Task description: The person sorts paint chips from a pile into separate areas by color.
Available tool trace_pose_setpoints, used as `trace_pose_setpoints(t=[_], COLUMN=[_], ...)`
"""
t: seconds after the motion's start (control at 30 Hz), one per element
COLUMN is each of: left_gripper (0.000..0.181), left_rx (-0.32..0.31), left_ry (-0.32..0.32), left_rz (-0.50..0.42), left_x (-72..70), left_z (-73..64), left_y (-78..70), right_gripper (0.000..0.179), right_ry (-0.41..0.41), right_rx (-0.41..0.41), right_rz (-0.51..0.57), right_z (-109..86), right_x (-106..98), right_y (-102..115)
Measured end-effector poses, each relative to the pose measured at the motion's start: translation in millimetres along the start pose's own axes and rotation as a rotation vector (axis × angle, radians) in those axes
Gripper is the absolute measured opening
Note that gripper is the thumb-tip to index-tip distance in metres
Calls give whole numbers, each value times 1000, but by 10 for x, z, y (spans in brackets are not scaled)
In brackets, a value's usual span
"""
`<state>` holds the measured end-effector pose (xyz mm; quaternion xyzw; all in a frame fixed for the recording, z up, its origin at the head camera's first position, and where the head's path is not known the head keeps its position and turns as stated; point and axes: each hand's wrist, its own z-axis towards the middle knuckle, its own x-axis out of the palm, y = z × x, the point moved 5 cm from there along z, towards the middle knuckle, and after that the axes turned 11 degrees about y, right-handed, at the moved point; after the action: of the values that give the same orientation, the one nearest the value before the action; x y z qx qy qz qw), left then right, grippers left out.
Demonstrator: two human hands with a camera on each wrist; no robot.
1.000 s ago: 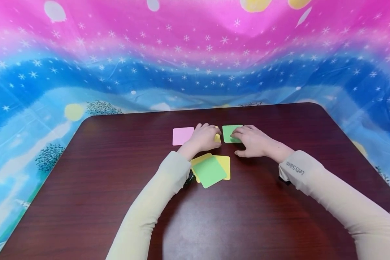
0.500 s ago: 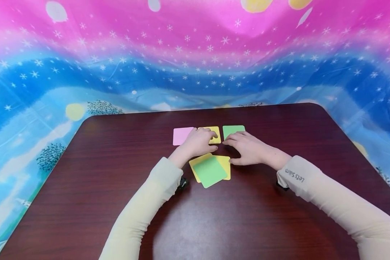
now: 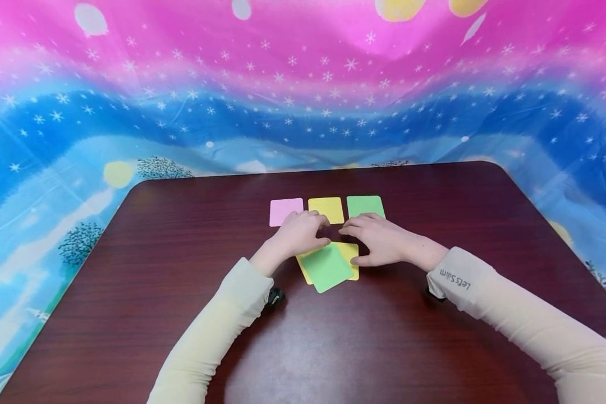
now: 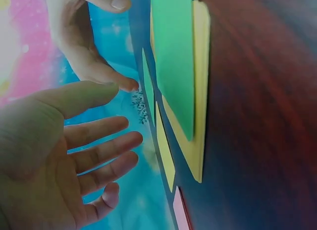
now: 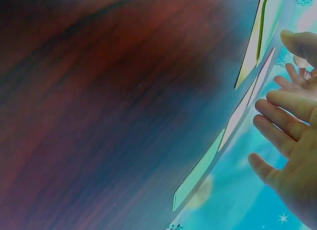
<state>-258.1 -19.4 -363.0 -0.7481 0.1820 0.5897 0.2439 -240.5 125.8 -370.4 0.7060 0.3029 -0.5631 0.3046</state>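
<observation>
Three square cards lie in a row near the table's far side: pink, yellow and green. Closer in is a loose pile, a green card turned askew over yellow cards. My left hand hovers at the pile's far left, fingers spread and slightly bent, holding nothing. Opposite it, my right hand is at the pile's right, its thumb near the yellow edge; whether it touches is unclear. In the left wrist view the left palm is bare and apart from the pile.
The dark red-brown wooden table carries the cards. A patterned pink and blue cloth hangs behind and around it. Black wrist cameras sit under the sleeve cuffs.
Both hands have drawn back from the far row toward the pile, the left also moving left. The yellow and green row cards are more exposed now. The cards themselves look unmoved.
</observation>
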Motion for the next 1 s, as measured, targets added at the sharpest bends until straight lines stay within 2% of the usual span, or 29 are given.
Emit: trace_pose_setpoints(t=[0.4,0.67,0.83,1.0], left_gripper=[34,38,39,48], left_rx=[8,28,30,42], left_ry=[39,62,53,36], left_rz=[77,157,168,174], left_x=[123,210,226,245], left_z=[-229,-371,-439,-496], left_y=[-6,-24,-39,-79], right_gripper=[71,77,75,73], right_ry=[34,90,98,83], right_rx=[-63,-60,-62,-75], right_rz=[12,28,29,16], right_z=[24,24,38,48], right_x=[54,94,115,119], right_y=[157,208,221,225])
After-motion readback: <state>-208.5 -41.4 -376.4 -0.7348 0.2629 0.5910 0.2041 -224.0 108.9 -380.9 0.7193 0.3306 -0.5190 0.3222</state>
